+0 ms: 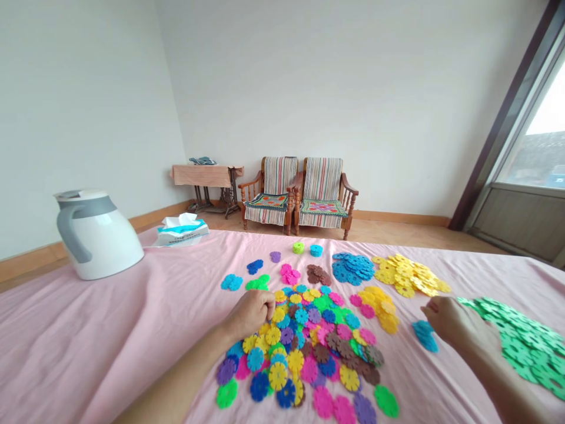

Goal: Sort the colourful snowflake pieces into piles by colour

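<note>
Snowflake discs in many colours lie in a loose mixed pile on the pink cloth. At the pile's upper left edge is my left hand, its fingers curled closed; whatever they may hold is hidden. My right hand is on the right, fingers bent together, between a small group of blue discs and a large heap of green discs. I cannot make out anything in its fingers. Yellow-orange discs and a heap of yellow discs lie between the hands, farther back.
Behind the mixed pile are a blue heap, brown discs, pink discs, and small stacks of lime discs and light blue discs. A white jug and a tissue box stand at the left.
</note>
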`<act>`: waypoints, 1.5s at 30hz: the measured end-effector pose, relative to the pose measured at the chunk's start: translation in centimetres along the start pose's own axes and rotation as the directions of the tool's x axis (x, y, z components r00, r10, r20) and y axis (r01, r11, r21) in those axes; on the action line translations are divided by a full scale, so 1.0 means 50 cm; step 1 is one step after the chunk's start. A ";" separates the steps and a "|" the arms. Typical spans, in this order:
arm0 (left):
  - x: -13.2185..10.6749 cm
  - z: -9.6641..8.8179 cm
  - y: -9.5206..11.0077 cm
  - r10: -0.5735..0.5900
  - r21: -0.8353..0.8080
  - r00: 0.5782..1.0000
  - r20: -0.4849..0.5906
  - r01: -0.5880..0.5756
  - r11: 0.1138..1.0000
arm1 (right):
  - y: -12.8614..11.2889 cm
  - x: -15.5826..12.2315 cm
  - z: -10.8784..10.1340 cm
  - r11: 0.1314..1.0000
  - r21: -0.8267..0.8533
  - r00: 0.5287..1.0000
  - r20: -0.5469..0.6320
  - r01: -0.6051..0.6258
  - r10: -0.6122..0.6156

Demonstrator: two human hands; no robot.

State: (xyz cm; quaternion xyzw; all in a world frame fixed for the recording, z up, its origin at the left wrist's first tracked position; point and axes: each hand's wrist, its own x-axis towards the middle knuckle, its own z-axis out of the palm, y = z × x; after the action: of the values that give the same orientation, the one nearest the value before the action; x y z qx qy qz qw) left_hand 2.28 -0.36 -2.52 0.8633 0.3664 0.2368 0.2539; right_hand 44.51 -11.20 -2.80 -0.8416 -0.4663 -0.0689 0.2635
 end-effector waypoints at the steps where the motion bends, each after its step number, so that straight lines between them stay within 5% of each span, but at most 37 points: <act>1: 0.000 0.000 0.000 -0.003 -0.003 1.000 0.000 0.003 1.000 | -0.015 -0.002 -0.002 0.999 -0.033 1.000 0.004 0.023 -0.023; 4: 0.000 -0.001 0.001 -0.008 -0.008 1.000 0.007 0.008 1.000 | -0.080 -0.019 0.007 0.979 0.020 0.974 0.100 0.203 -0.204; 9: 0.000 -0.001 -0.002 -0.011 -0.005 1.000 0.008 0.011 1.000 | -0.178 -0.086 0.063 0.865 0.328 0.859 0.221 0.380 -0.462; 23: 0.001 -0.003 0.004 -0.008 0.006 1.000 0.017 0.008 1.000 | -0.208 -0.128 0.077 0.902 0.301 0.889 0.244 0.310 -0.387; 30: 0.000 -0.001 0.004 -0.006 -0.001 1.000 0.006 0.006 1.000 | -0.212 -0.134 0.067 0.906 0.275 0.888 0.242 0.323 -0.390; 37: 0.000 0.000 0.000 0.000 0.004 1.000 -0.001 0.000 1.000 | -0.202 -0.105 0.069 0.864 0.424 0.888 0.237 0.269 -0.393; 45: 0.001 -0.001 0.004 -0.001 0.012 1.000 0.003 0.001 1.000 | -0.055 -0.029 -0.007 0.936 0.291 0.902 0.321 0.197 -0.289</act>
State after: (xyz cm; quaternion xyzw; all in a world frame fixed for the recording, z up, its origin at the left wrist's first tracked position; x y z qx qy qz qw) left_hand 2.36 -0.43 -2.36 0.8648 0.3680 0.2334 0.2495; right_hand 41.48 -11.31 -1.96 -0.7345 -0.6133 0.1127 0.2678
